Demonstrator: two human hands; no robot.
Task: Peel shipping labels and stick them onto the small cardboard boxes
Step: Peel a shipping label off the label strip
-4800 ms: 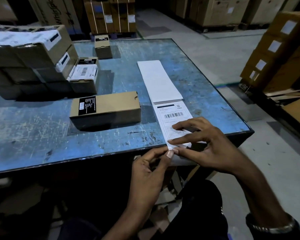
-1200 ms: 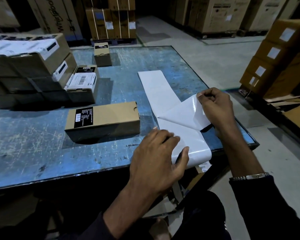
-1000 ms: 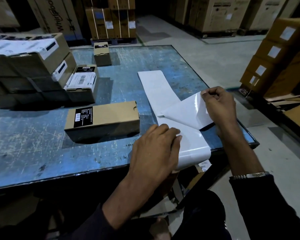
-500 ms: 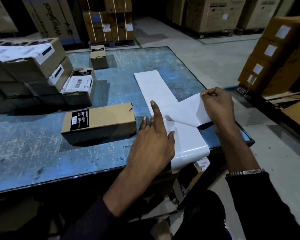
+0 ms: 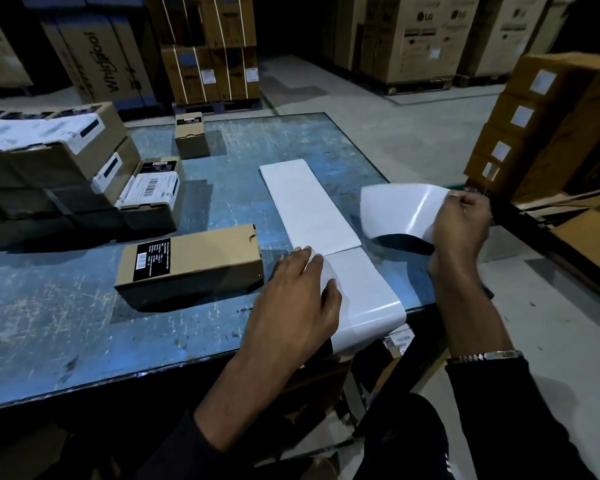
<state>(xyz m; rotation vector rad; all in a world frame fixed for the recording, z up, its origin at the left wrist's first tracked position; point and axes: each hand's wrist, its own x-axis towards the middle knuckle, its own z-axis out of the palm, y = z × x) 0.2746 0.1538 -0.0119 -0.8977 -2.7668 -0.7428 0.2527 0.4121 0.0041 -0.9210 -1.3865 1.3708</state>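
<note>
A white strip of label backing lies along the blue table, its near end curling over the front edge. My left hand presses flat on the strip's near part. My right hand pinches a peeled white label, which curves in the air free of the strip, to its right. A small cardboard box with a black sticker on its left end lies just left of my left hand, its top bare.
Stacked boxes with white labels fill the table's left side, one labelled box in front of them. A small upright box stands at the back. Cartons on a pallet stand to the right; large cartons line the back.
My right hand has pulled the label fully off the backing and lifted it to the right. My left hand has slid back and now lies flat on the strip.
</note>
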